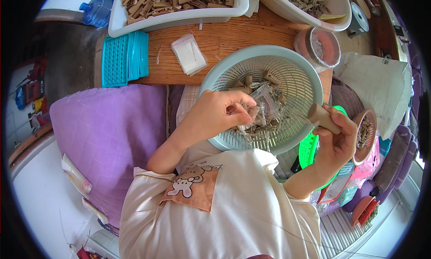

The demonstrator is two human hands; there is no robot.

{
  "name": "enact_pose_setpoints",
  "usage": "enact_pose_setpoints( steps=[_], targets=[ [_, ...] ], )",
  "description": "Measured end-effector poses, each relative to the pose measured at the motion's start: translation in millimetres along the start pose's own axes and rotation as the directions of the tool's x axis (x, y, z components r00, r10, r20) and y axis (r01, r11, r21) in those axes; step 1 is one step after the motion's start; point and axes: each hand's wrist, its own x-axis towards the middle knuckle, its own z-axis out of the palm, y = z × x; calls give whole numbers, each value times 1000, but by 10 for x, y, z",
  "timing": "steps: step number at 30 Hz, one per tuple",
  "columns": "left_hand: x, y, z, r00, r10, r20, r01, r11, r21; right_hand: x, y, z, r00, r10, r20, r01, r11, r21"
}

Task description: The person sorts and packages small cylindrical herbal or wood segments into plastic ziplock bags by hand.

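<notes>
My right hand point(336, 140) grips a short brown tube point(323, 118) between thumb and fingers, to the right of a grey-green slotted plastic basket point(305, 77). Thin clear strands trail from the tube's left end toward the basket. Over the basket's left side, my left hand point(224, 110) is closed in a pinch; what lies between its fingertips is too fine and see-through to make out. Inside the basket are more brown tubes point(270, 77), a clear plastic bag point(266, 102) and a tangle of clear stringy pieces point(269, 120).
A white tub point(179, 20) of brown pieces and a pale basin point(310, 22) of clear tangled pieces stand on the wooden table point(224, 34). Also there are turquoise trays point(125, 59), white packets point(189, 54) and a lined bucket point(330, 48). A green basket point(307, 147) sits at right.
</notes>
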Motion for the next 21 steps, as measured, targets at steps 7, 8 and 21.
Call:
enact_pose_setpoints(
  steps=[7,8,21],
  targets=[
    [-46,69,25,995,85,-46,-77,984,160,67,-126,174,985,-155,75,172,920,-352],
    [-36,76,31,995,92,-37,-85,983,160,80,-150,171,986,-141,86,163,905,-392],
    [-9,91,92,995,95,8,-95,985,143,170,-124,274,953,22,302,110,903,-415]
  ],
)
